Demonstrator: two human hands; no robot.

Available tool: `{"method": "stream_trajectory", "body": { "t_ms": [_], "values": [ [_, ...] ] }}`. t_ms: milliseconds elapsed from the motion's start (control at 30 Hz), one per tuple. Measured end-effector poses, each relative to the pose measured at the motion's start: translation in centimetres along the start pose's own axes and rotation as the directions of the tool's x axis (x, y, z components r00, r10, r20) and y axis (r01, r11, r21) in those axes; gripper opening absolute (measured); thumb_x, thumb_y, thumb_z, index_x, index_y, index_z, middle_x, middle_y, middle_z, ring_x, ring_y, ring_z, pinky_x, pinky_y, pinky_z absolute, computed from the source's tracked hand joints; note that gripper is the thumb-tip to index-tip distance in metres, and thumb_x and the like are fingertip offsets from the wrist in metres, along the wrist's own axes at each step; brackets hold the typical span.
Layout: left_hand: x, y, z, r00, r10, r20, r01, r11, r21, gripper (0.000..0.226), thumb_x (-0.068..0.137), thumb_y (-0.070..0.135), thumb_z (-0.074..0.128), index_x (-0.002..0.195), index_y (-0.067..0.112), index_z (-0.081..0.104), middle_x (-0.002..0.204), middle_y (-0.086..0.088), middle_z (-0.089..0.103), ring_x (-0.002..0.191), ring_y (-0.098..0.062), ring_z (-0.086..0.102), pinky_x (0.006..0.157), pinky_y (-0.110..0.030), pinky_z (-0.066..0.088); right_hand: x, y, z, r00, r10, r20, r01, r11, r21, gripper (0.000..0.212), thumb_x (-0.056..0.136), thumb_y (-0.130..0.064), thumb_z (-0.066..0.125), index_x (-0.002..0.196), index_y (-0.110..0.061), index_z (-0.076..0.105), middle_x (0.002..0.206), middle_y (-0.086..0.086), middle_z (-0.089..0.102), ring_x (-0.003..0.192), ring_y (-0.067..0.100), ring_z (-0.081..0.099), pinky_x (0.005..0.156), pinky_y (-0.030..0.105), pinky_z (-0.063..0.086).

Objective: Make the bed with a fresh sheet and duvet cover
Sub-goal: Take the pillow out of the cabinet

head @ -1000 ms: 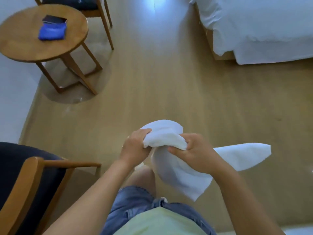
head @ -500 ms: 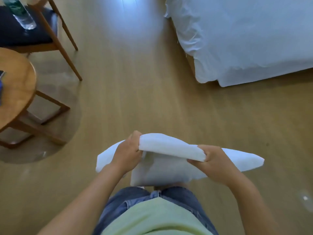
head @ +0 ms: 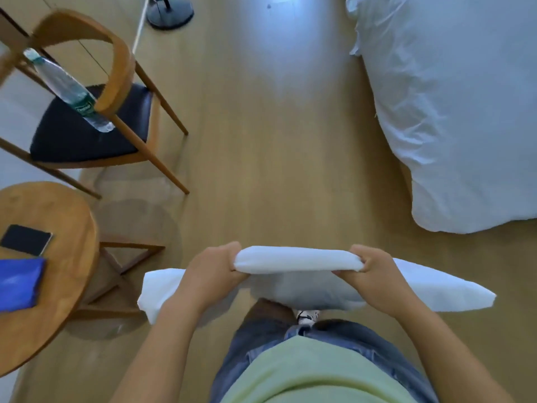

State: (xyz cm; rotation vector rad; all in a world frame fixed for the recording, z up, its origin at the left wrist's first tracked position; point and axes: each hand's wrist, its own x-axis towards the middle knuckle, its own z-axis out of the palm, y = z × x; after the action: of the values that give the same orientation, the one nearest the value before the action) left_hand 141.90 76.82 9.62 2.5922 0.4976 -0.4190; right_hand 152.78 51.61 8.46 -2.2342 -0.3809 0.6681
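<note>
A folded white sheet [head: 296,260] hangs in front of my waist, stretched level between my hands. My left hand [head: 213,270] grips its upper fold at the left end, and my right hand [head: 374,271] grips the same fold at the right end. Loose corners of the cloth stick out past both wrists. The bed [head: 453,112], covered in rumpled white bedding, fills the upper right and sits well away from my hands.
A wooden chair [head: 96,135] with a dark seat stands at the upper left, a plastic water bottle [head: 69,91] lying on it. A round wooden table [head: 58,257] at the left carries a dark phone [head: 26,239] and a blue cloth [head: 17,283]. A lamp base [head: 170,11] stands at the top. Wooden floor lies between.
My hands have moved apart and pulled the bunched cloth into a level roll. The view has swung, so the bed now sits further right and the chair with the bottle shows.
</note>
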Motion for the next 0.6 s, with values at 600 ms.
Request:
{"method": "stream_trajectory", "body": {
  "t_ms": [600],
  "values": [
    [53.2,3.1,-22.3,0.999,0.019,-0.043,-0.032,0.946,-0.323,0.027,0.083,0.031,0.051,0.062,0.022,0.036,0.059,0.005,0.046,0.060,-0.019,0.040,0.054,-0.031,0.028,52.8,-14.6,-17.3,0.969,0.006,-0.246,0.006,0.999,0.049,0.043,0.079,-0.015,0.072,0.061,0.000,0.036,0.054,0.001,0.031,0.054,0.011,0.029,0.048,0.022,0.023]
  ]
}}
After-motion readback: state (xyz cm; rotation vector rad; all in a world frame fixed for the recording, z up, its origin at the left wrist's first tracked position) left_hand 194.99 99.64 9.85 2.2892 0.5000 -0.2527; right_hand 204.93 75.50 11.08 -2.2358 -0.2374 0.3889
